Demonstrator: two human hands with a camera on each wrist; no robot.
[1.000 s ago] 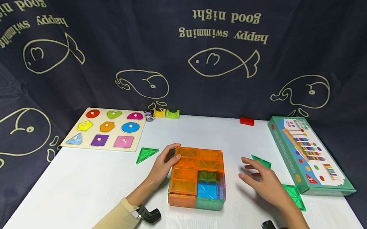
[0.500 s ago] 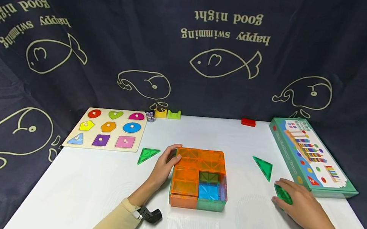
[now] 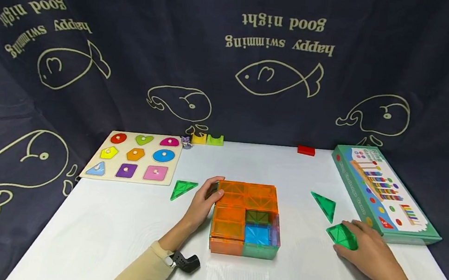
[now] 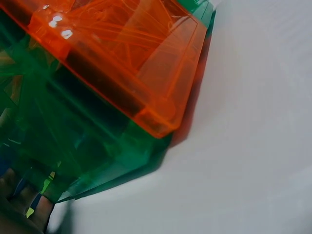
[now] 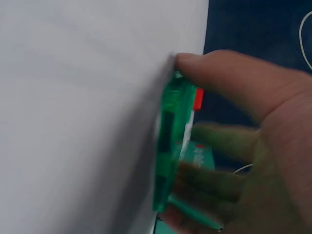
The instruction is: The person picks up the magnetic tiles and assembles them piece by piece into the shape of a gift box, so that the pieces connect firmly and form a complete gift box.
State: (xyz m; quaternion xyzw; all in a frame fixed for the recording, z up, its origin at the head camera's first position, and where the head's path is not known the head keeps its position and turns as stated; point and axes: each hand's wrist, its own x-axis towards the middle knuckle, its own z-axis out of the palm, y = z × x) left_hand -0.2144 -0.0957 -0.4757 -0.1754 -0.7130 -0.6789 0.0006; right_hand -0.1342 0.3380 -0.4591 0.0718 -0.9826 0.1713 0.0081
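Note:
A low box of see-through magnetic tiles (image 3: 232,192) stands mid-table. Orange tiles cover most of its top, and its front right quarter is uncovered, showing blue inside. My left hand (image 3: 201,205) holds its back left corner, thumb at the top edge; in the left wrist view some fingertips (image 4: 43,212) show beside a green side wall (image 4: 97,146). To the right, my right hand (image 3: 368,251) pinches a green square magnetic tile (image 3: 340,236) between thumb and fingers. The right wrist view shows that tile (image 5: 168,141) edge-on, close to the table.
Green triangle tiles lie left (image 3: 182,189) and right (image 3: 325,206) of the box. A shape puzzle board (image 3: 109,168) sits back left, a green game box (image 3: 388,193) back right. Small yellow (image 3: 199,138), lime (image 3: 215,140) and red (image 3: 306,150) blocks line the back edge.
My right hand has moved right and nearer, from open air to the green square tile, which it now holds and has shifted left from the game box. My left hand stays on the tile box.

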